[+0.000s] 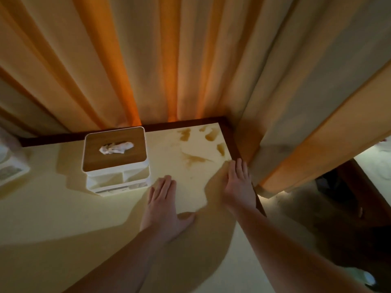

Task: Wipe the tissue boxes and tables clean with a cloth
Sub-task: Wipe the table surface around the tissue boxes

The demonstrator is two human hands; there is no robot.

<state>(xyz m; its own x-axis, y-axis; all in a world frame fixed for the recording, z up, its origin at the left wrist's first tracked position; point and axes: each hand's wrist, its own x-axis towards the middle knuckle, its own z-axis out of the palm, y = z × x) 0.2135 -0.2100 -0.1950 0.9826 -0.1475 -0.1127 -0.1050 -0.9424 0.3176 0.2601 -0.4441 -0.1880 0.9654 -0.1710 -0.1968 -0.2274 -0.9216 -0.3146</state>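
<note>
Hands flat on table (63, 208) — left hand (164, 205) palm-down with fingers straight, just right of tissue box (115, 160); right hand (239, 185) also flat with fingers straight, at the dark right-edge trim. Neither grasps anything. Box stands near the back edge, wood-look lid, tissue (116, 148) poking out. Brownish stains (198, 144) in the far-right corner — possibly spills, lighting is dim. Curtain (148, 60) hangs behind.

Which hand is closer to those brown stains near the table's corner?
The right hand, probably. It lies flat by the table's right edge, its fingertips just short of the brown stains. The left hand rests flat nearer the tissue box. No cloth shows.
</note>
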